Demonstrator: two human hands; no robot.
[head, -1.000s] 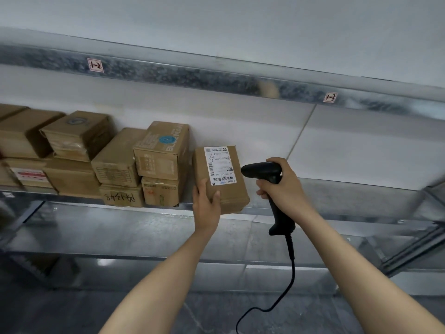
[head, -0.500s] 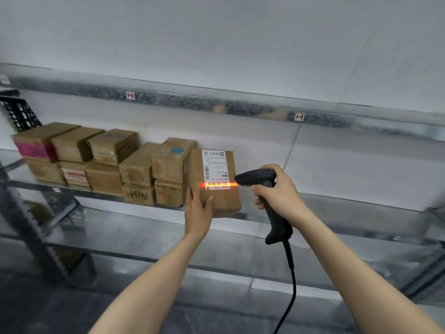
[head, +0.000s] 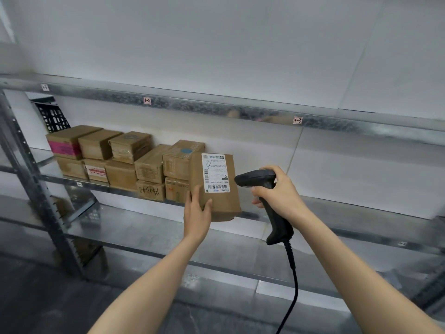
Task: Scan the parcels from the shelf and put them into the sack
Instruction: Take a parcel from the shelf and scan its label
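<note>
Galvanised steel shelving unit [head: 349,210] fills the view. The sack isn't in frame, so you have a turn and a carry ahead of you.

Stack of brown cardboard parcels [head: 120,160] sits two high on the middle shelf, left of centre.

The tall brown cardboard parcel with the white shipping label [head: 226,203] is at the shelf's front lip, just right of the stack and close against it. Can't tell if its base bears on the shelf or hangs off your hand.

Black pistol-grip barcode scanner [head: 277,218] points its nose at the parcel's right edge, close but apart.

Your left hand [head: 197,213] grips the parcel's lower left corner, thumb on the front face, fingers round the side. Your right hand [head: 281,191] is wrapped tight round the scanner grip, index finger at the trigger.

White label [head: 215,173] faces you, barcodes along its lower and left edges. No scan line shows on it, so I can't confirm a read.

Risks as I see them:
- One-hand corner grip on a tall box: it can pivot and drop once clear of the shelf.
- Pulling it out may drag the neighbouring parcels.
- Bagging it without a confirmed read.
- The black scanner cable [head: 292,273] hangs past the lower shelf and may snag when you turn.
</note>
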